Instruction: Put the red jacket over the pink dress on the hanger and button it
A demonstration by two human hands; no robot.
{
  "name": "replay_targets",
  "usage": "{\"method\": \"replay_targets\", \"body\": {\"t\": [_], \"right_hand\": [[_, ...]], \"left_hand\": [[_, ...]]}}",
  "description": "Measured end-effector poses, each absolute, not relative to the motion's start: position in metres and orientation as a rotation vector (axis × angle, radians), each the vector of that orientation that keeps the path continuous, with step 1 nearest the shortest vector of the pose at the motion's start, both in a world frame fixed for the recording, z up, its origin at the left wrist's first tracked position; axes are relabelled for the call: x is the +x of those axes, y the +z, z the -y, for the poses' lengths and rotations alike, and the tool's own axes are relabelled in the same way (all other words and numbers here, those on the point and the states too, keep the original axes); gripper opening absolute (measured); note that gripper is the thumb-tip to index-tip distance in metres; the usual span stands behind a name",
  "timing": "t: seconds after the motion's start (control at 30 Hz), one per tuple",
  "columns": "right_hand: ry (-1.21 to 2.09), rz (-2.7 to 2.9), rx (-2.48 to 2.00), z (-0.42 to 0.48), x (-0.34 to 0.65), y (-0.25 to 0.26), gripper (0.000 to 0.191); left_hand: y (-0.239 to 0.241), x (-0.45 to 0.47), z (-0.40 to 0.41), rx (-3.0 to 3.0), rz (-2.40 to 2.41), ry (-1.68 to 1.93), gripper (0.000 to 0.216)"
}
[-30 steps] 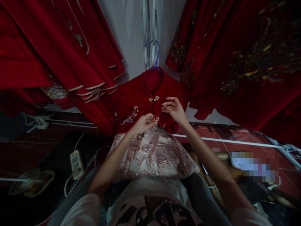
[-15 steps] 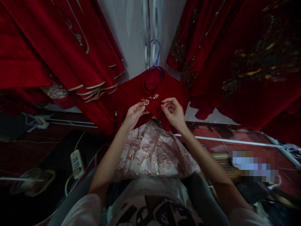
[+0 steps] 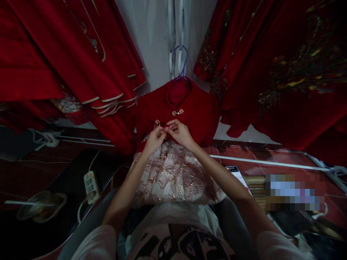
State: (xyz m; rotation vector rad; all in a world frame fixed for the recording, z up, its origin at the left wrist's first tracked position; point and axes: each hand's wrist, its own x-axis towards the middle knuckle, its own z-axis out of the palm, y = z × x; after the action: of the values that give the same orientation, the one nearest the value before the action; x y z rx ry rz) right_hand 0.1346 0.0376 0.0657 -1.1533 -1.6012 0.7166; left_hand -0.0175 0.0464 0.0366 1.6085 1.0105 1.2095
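Observation:
A red stand-collar jacket [image 3: 200,108] hangs on a blue hanger [image 3: 184,61] in front of me. White flower-shaped fasteners dot its front: one pair [image 3: 178,112] sits below the collar, joined, and another flower [image 3: 157,124] lies lower, just above my left hand. My left hand [image 3: 155,140] is closed, pinching the jacket's front by its edge. Fingertip to fingertip with it, my right hand [image 3: 181,134] is closed in a pinch too. Whatever small piece lies between the right fingertips is too tiny to make out. Shiny pink-and-white brocade cloth [image 3: 176,173] spreads below the hands.
Red garments [image 3: 108,72] with light piping hang at the left, embroidered red ones [image 3: 284,108] at the right. A power strip [image 3: 91,187] and a clear plastic container [image 3: 35,206] lie on the black surface at left. A phone [image 3: 236,173] is beside my right forearm.
My right hand has moved left and down to meet my left hand. The left hand has gone slightly lower. The fasteners below the collar now show plainly, and more of the phone is visible.

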Motion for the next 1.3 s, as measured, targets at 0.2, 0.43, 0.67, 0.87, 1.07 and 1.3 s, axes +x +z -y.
{"method": "replay_targets", "body": {"t": [0.2, 0.43, 0.67, 0.87, 1.07, 1.3], "right_hand": [[0.653, 1.554, -1.136, -0.053, 0.13, 0.06, 0.016], [0.479, 1.682, -1.203, -0.064, 0.125, 0.056, 0.017], [0.4, 1.691, -1.22, -0.074, 0.122, 0.051, 0.018], [0.394, 1.7, -1.223, -0.076, 0.12, 0.051, 0.017], [0.374, 1.68, -1.214, -0.075, 0.116, 0.05, 0.012], [0.481, 1.64, -1.144, -0.076, 0.119, 0.052, 0.011]], "left_hand": [[0.027, -0.029, -0.066, 1.699, -1.341, 1.533, 0.031], [0.019, -0.023, -0.086, 1.621, -1.256, 1.492, 0.03], [0.02, -0.019, -0.087, 1.595, -1.231, 1.548, 0.019], [0.028, -0.025, -0.082, 1.629, -1.281, 1.531, 0.021], [0.04, -0.031, -0.08, 1.743, -1.356, 1.462, 0.018], [0.043, -0.04, -0.093, 1.84, -1.221, 1.354, 0.013]]}}
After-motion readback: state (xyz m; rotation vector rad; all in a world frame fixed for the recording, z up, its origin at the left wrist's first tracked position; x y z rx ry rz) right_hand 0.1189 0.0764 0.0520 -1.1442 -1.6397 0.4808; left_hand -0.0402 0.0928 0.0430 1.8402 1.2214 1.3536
